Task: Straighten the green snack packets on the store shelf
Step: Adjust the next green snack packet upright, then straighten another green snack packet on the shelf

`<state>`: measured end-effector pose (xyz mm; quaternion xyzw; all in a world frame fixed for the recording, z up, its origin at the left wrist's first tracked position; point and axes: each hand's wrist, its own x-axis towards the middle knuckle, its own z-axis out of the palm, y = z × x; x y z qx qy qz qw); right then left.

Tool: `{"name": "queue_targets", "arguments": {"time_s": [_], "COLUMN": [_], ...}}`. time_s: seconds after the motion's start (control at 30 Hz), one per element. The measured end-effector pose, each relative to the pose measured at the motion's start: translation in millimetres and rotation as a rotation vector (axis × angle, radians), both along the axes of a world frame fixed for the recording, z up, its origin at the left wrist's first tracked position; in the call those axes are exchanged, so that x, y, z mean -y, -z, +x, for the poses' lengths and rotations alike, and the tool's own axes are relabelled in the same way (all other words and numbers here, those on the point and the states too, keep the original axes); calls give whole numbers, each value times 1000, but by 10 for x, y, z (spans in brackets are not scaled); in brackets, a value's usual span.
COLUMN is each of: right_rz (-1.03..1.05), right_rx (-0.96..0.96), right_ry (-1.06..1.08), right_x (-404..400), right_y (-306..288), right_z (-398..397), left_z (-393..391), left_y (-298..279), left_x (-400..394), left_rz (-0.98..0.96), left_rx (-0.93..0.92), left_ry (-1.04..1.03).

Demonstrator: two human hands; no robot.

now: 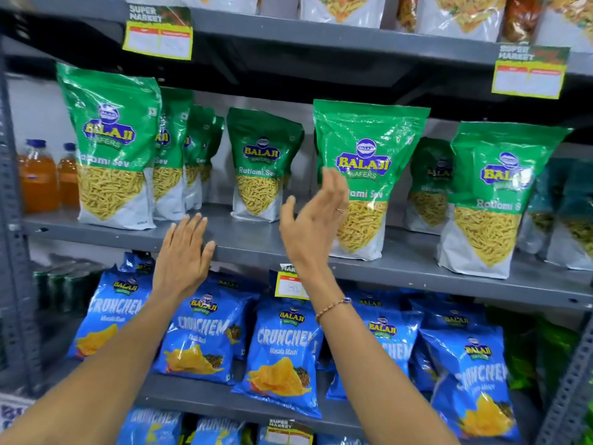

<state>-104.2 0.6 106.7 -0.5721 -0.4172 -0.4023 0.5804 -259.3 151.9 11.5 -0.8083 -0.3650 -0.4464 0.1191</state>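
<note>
Green Balaji Ratlami Sev packets stand upright on the grey middle shelf (256, 242). A row of them starts at the left with the front packet (112, 146). One packet (261, 165) stands set back in the middle. Another packet (365, 175) stands near the shelf's front edge, and a further one (494, 200) at the right. My left hand (184, 255) hovers open at the shelf edge, holding nothing. My right hand (316, 220) is raised, fingers spread, just left of the front middle packet and partly in front of it.
Orange drink bottles (38, 181) stand at the far left of the same shelf. Blue Crunchem chip bags (282, 354) fill the shelf below. Price tags (158, 35) hang from the upper shelf. A metal upright (12, 220) borders the left side.
</note>
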Motion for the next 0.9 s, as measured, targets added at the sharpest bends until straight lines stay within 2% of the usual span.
{"name": "queue_targets", "arguments": {"time_s": [0.13,0.27,0.37,0.53,0.77,0.9], "right_rz": [-243,-546,-689,-546,-577,-518], "right_rx": [15,-177,-348,-439,-716,-770], "right_ry": [-181,-223,-243,-271,-228,-238], "right_x": [-397,-947,-1307,-1692,-2085,-2329], "right_y": [25,33,14,-55,-227,-273], "right_z": [-165,-66,-16,42,44,-32], "left_z": [-303,-489,-525,-515,-404,-361], "left_y": [-104,-48,10,77,184,216], "left_x": [-288,-471,-568,-689,-862,-959], "left_rz": [-19,-5,43,147,341,439], "left_rx": [-1,-62,-75,-35,78,130], "left_ry": [-28,24,60,112,69,58]}}
